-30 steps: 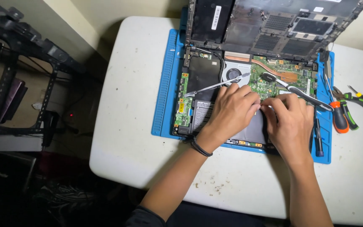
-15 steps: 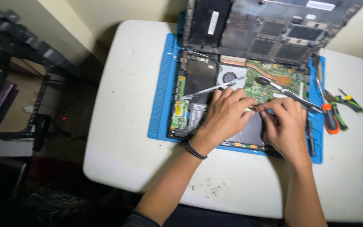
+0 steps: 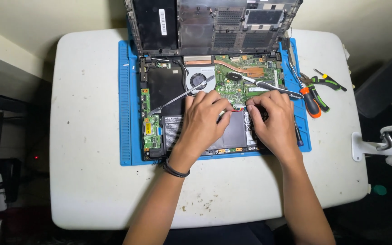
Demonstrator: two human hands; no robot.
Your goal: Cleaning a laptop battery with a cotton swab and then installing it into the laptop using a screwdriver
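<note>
An opened laptop (image 3: 159, 90) lies on a blue work mat (image 3: 125, 90) with its green motherboard (image 3: 232, 86), fan (image 3: 198, 79) and flat black battery (image 3: 234, 134) exposed. My left hand (image 3: 203, 122), a black band on its wrist, rests over the battery's upper edge with thumb and forefinger pinched together. My right hand (image 3: 273, 120) sits beside it, fingers curled down. Both sets of fingertips meet at a small wired connector (image 3: 238, 107) between battery and board. A thin metal pry tool (image 3: 182, 95) lies across the fan, just left of my left hand.
The removed bottom cover (image 3: 214, 22) stands propped behind the laptop. A long black-handled tool (image 3: 262, 85) lies across the board. An orange-handled screwdriver (image 3: 311, 104) and green-handled pliers (image 3: 325, 82) lie at the right on the white table (image 3: 87, 136). A dark chair (image 3: 379, 86) stands at the right.
The view has shifted, so the laptop now sits centred. Both hands stay over the same spot at the battery's upper edge, fingertips drawn closer together.
</note>
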